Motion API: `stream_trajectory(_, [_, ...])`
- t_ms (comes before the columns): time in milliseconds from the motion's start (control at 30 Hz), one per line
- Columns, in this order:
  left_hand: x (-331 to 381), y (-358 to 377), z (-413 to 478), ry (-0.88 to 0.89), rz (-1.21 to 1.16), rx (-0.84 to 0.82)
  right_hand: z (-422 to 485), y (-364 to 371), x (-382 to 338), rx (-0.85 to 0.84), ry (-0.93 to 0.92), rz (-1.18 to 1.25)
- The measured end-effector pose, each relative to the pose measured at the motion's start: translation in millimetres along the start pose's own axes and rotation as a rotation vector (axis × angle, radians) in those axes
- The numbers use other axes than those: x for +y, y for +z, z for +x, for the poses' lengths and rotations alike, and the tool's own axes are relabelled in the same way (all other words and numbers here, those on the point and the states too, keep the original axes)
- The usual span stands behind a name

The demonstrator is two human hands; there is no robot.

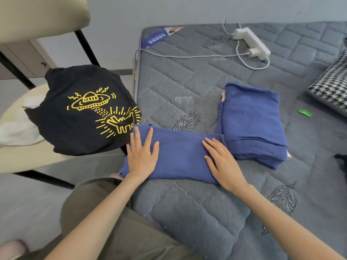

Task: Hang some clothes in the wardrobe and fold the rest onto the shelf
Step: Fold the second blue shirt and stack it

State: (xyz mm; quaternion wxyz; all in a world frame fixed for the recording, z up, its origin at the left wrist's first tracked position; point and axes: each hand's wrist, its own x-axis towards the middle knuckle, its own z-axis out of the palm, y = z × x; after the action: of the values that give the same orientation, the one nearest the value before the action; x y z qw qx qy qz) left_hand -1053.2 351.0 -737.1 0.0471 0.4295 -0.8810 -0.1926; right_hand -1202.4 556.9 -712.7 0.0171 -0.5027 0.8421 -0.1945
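Note:
A blue garment lies folded into a flat rectangle near the left front edge of the grey quilted mattress. My left hand presses flat on its left end with straight, spread fingers. My right hand lies flat on its right end. Just to the right sits a second blue garment, folded into a thicker stack. A black T-shirt with a yellow UFO print is draped over the seat of a beige chair left of the bed.
A white power strip with a plugged charger and cable lies at the mattress's far side. A houndstooth cushion sits at the right edge, a small green object near it. White cloth lies on the chair.

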Motion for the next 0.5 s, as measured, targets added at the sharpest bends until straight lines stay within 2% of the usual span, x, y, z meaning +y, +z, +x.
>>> stream_trajectory(67, [-3,-6,-7,-0.078,-0.152,-0.015,-9,-2,-5,0.123,0.088,0.071])
stream_trajectory(167, [-8,-12,-17,-0.167,-0.300,0.057,-18,-1,-14,0.233,0.277,0.111])
stream_trajectory(300, [-14,-19,-20,-0.194,-0.340,0.102,-14,4,-27,0.205,0.593,0.257])
stream_trajectory(500, [-11,-24,-14,-0.222,-0.408,0.030,-10,11,-45,0.212,0.701,0.382])
